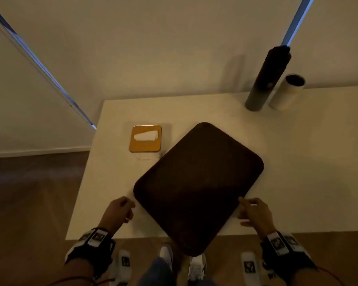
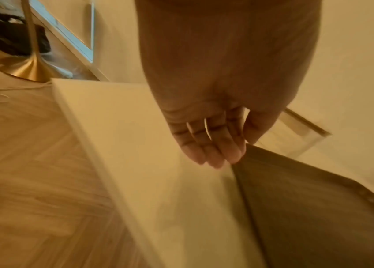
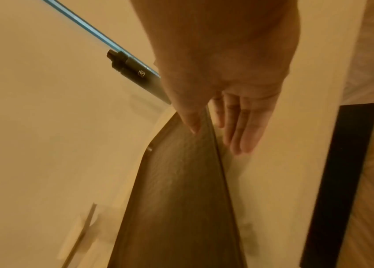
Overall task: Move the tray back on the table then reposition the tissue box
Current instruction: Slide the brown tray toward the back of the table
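The left hand [image 1: 119,210] sits at the tray's [image 1: 196,182] near-left corner with its fingers [image 2: 213,148] nearly straight and close together; in the left wrist view their tips reach the tray's [image 2: 319,208] corner edge, and whether they touch it or only hover beside it cannot be told; nothing is gripped. The right hand [image 1: 254,213] is at the tray's right edge, its fingers [image 3: 241,127] loosely extended over the table [image 3: 273,181] just beside the rim, while its thumb lies over the tray's [image 3: 176,190] edge; no clamped hold is visible. The dark, rounded-rectangle tray lies flat on the white table [image 1: 298,162], turned at an angle: its long axis runs from the near edge of the table up and away toward the right, and its nearest corner hangs out over the table's front edge. The tissue box [image 1: 145,138], with a white tissue showing in its top slot, stands just beside the tray's far-left side, close to its edge. Well beyond the tray's far-right corner stand a dark bottle [image 1: 266,79] and a white cylinder [image 1: 287,91] side by side.
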Motion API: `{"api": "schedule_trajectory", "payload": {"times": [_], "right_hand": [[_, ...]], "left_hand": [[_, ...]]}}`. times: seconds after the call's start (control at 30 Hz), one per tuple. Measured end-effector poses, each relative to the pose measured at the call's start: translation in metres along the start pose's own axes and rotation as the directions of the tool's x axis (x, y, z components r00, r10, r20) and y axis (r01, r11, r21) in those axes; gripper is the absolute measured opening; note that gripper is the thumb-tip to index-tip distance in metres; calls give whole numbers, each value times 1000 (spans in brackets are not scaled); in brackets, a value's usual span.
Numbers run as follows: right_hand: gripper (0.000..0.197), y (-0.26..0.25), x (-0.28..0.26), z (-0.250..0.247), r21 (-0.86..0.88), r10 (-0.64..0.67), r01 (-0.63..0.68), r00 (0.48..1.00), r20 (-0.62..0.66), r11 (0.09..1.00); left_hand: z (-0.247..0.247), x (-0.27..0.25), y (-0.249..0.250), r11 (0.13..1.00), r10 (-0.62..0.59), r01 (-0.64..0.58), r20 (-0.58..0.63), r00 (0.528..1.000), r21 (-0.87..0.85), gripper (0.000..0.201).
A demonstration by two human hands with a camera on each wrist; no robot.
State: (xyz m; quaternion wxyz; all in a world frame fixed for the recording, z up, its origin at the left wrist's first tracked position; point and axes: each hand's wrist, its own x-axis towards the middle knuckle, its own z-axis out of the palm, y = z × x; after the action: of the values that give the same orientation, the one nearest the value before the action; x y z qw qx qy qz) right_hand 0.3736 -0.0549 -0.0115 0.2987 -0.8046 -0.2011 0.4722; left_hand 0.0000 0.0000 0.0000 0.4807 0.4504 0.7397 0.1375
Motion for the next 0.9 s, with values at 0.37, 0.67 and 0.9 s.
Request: {"api": "schedule_trajectory", "payload": {"times": [0.37,0.67,0.9], "right_hand": [[18,-7,41,16,-102,71,-80,994,-82,992],[18,-10,55,18,-72,96,-107,985,-146,992],[17,-7,55,14,-32,125,-132,978,-164,991]], "left_hand": [[-2,59,70,931,338,-256,-351,873,260,26],[7,119,164,802,332,-185,-166,929,567,94],[14,139,173,744,229,-125,-76,970,656,105]]}}
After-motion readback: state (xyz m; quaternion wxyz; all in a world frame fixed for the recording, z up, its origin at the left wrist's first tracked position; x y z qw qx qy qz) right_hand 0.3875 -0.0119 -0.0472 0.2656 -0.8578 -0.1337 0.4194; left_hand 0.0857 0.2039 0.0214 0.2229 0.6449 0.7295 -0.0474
